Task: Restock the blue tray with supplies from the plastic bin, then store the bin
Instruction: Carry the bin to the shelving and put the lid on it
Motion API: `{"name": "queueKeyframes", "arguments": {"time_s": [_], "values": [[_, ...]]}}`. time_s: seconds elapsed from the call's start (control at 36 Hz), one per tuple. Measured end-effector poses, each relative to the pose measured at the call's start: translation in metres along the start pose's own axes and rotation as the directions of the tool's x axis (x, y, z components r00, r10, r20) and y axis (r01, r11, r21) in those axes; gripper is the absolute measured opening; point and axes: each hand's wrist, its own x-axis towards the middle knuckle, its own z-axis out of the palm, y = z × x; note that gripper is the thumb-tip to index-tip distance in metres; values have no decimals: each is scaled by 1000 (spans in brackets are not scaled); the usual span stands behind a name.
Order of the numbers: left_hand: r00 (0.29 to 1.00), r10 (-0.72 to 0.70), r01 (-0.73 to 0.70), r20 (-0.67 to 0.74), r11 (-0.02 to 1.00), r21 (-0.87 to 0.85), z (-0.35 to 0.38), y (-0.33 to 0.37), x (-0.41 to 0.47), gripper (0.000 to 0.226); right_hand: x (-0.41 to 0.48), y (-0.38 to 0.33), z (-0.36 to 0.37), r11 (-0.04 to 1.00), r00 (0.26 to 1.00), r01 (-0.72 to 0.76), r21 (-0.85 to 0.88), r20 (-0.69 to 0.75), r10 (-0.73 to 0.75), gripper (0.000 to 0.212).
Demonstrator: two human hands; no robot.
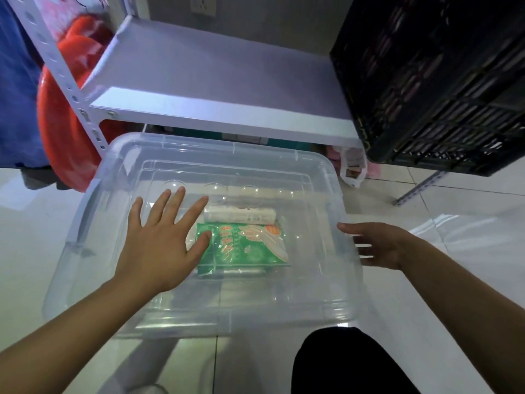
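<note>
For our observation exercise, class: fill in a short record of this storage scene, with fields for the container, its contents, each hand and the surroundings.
container: clear plastic bin, lid on, standing on the tiled floor
contents: green packet; white roll just beyond it
left hand: flat on the lid, fingers spread
right hand: at the bin's right rim, grip unclear through the plastic
behind: white metal shelf, black crate on its right end
left side: red plastic item beside the shelf post
</note>
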Motion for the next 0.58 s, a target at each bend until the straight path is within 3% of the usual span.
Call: {"name": "queueKeyframes", "arguments": {"time_s": [0.17, 0.28, 0.47, 0.58], "values": [[1000, -9, 9, 3, 1000, 5, 1, 1, 1, 73, -4, -10, 11, 990, 987, 91, -110, -119, -104, 31], [1000, -13, 13, 4, 1000, -12, -1, 2, 0, 74, -8, -14, 15, 986, 983, 79, -147, -156, -102, 43], [999, -20, 19, 28, 1000, 14, -3, 3, 1, 75, -8, -14, 26, 927, 908, 210, -310, -289, -303, 26], [998, -7, 8, 60, 1000, -9, -8, 3, 0, 72, -14, -7, 29, 921, 896, 248, -300, -290, -336, 33]]}}
